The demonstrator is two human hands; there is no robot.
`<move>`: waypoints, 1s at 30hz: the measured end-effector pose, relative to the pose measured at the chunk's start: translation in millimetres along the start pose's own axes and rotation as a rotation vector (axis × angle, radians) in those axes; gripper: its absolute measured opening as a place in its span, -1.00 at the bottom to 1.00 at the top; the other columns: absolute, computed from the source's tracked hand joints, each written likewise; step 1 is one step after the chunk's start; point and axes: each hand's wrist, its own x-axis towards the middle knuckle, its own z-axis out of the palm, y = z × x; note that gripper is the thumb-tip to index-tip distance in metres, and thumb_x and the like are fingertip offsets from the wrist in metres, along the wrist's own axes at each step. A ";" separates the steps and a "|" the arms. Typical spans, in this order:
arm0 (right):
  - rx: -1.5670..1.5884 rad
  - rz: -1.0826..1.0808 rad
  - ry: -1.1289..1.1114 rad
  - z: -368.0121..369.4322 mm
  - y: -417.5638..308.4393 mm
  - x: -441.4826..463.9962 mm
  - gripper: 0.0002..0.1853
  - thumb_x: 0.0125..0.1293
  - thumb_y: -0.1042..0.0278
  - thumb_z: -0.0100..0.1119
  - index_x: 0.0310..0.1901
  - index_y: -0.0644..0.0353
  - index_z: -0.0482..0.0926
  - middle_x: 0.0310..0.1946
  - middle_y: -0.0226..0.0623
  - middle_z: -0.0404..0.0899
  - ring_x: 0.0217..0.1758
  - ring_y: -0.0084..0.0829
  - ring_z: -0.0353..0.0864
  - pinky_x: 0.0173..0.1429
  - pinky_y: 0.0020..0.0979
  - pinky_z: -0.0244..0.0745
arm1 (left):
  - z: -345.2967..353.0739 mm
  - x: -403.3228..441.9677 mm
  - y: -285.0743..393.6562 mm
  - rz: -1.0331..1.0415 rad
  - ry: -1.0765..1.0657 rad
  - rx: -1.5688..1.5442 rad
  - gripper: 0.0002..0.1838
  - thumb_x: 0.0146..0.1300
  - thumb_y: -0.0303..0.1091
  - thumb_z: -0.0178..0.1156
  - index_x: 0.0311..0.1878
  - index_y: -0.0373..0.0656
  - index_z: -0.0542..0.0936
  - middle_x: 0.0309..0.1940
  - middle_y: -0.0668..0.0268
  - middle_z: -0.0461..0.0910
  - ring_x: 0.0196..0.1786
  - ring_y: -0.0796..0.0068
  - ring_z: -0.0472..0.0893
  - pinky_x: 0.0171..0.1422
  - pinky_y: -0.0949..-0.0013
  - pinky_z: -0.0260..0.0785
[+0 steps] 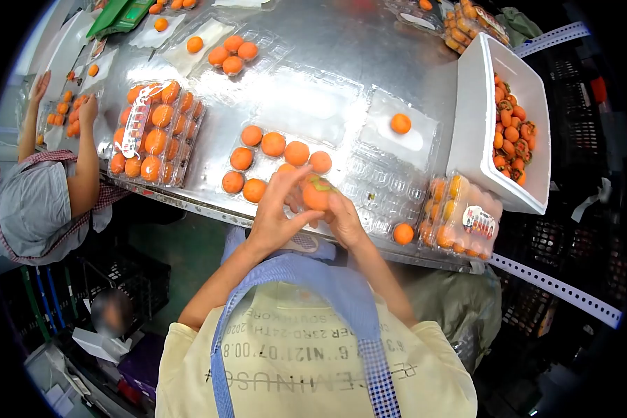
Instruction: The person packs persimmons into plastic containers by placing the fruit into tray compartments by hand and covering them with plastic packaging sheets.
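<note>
An orange persimmon (318,196) with a green calyx is between my two hands, above the near edge of the metal table. My left hand (280,212) curls around its left side, thumb and forefinger against it. The fingers of my right hand (345,220) close on its right side. Just beyond lies an open clear plastic tray (301,115) whose near half holds several persimmons (273,144), partly hidden by my left hand. Right of it, another clear tray (380,182) has a loose persimmon (403,233) in its near corner and one on its white-padded lid.
A white foam box (469,132) of persimmons stands at the right, beside a filled clear pack (461,217). Stacked filled packs (155,132) stand to the left. Another open tray (247,59) lies farther back. A co-worker (45,198) handles fruit at far left.
</note>
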 end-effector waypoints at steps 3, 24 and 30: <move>-0.108 -0.008 0.000 -4.6 -1.8 -1.1 -0.46 0.40 -0.02 -0.26 0.10 0.37 0.29 -0.32 -0.28 0.47 -0.35 -0.51 0.46 -0.22 -0.49 0.41 | -3.1 3.5 2.9 0.078 -0.082 0.113 -0.41 -0.05 -0.50 0.32 0.12 -0.25 0.38 -0.02 0.22 0.39 -0.12 0.49 0.51 -0.19 0.55 0.41; -0.387 -0.036 0.153 -7.6 7.7 -1.1 -0.45 0.40 -0.05 -0.28 0.06 0.33 0.40 -0.32 -0.34 0.51 -0.34 -0.55 0.48 -0.23 -0.51 0.39 | 0.8 -5.1 -20.4 -0.251 -0.004 -0.355 -0.51 0.09 -0.30 0.28 0.10 -0.18 0.41 -0.12 0.31 0.49 -0.18 0.55 0.51 -0.13 0.47 0.37; -0.467 0.043 0.223 2.1 2.3 7.0 -0.41 0.37 -0.14 -0.26 -0.06 0.37 0.42 -0.45 -0.28 0.50 -0.45 -0.51 0.49 -0.32 -0.50 0.39 | -4.7 -7.5 -35.9 -0.144 0.077 -0.146 -0.49 0.05 -0.24 0.27 0.09 -0.15 0.41 -0.10 0.21 0.47 -0.12 0.32 0.54 -0.10 0.37 0.39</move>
